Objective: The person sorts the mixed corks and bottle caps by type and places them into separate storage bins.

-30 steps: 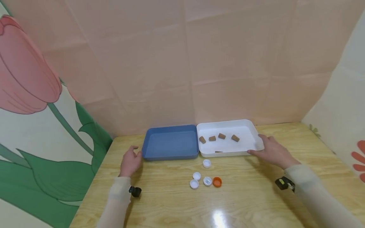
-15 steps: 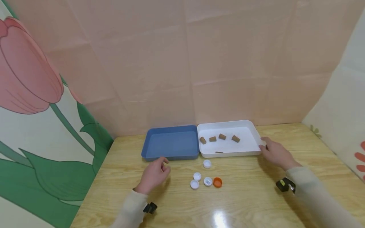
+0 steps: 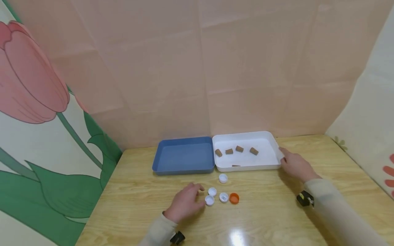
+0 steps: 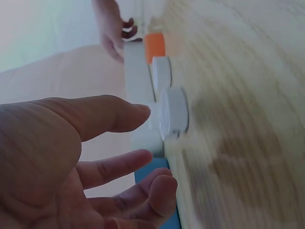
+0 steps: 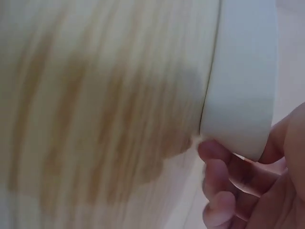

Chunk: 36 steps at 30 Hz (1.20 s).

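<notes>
My left hand (image 3: 187, 202) hovers low over the table, thumb and fingers spread, beside a group of bottle caps. Its thumb tip is at the edge of the nearest white bottle cap (image 3: 209, 200), seen side-on as a white cap (image 4: 174, 113) in the left wrist view; nothing is held. Close by lie another white cap (image 3: 212, 192), a white cap with something inside (image 3: 224, 197) and an orange cap (image 3: 234, 198). My right hand (image 3: 298, 165) rests with loosely bent fingers against the right end of the white tray (image 3: 246, 168), touching its corner (image 5: 238, 138).
Several brown cork-like pieces (image 3: 239, 149) lie in the white tray. A blue tray (image 3: 183, 172) stands against its left side. One more white cap (image 3: 223, 178) sits just in front of the white tray. A pink cloth-like backdrop (image 3: 154, 68) rises behind the table.
My left hand has moved from the blue tray's left side, right and nearer, to the caps. My right hand has loosened at the white tray's corner and drawn back slightly. Caps and trays stay put.
</notes>
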Tool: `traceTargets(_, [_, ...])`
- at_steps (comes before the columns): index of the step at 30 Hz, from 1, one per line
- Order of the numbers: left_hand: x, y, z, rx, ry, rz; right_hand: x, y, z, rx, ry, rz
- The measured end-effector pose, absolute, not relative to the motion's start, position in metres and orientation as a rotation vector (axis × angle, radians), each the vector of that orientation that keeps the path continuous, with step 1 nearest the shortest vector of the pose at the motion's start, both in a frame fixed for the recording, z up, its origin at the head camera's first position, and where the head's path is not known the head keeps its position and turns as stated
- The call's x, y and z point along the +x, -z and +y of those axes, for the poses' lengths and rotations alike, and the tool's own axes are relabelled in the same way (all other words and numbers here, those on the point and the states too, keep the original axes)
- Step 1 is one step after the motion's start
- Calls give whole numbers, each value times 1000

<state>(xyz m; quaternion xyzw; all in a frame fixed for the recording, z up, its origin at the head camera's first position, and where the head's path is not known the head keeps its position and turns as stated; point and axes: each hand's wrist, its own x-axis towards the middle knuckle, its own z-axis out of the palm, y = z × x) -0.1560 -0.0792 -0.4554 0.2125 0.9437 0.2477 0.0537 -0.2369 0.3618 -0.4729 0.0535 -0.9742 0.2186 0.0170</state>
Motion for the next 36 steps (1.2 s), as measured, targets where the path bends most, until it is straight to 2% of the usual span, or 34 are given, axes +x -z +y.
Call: traceTargets(36, [-162,459,-55,719,-679,2864,-239,463,354,274,-351,-3021])
